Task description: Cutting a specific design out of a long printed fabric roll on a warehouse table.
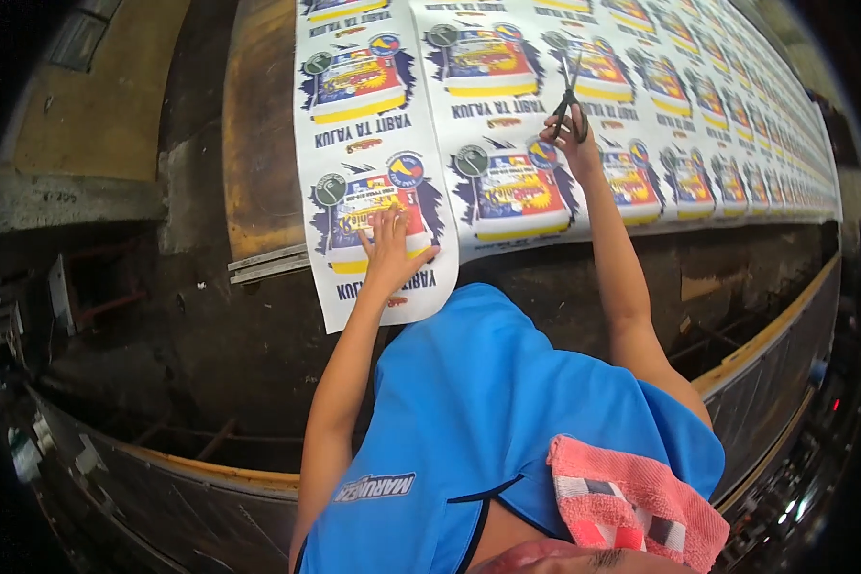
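Note:
A white printed sheet with repeated colourful designs covers the table. Along its left side lies a long strip of the same print, with an edge running away from me between it and the rest. My left hand rests on this strip with fingers spread, pressing nothing but the print. The strip's near end curls over the table edge by my body. To the right, my right hand holds black-handled scissors above the sheet. Their blades point away from me and look slightly parted.
Bare brown table board shows left of the strip, ending at a metal-edged corner. Below the table edge are a dark floor and a long rail with a yellowish top edge behind me. A pink towel hangs on my shoulder.

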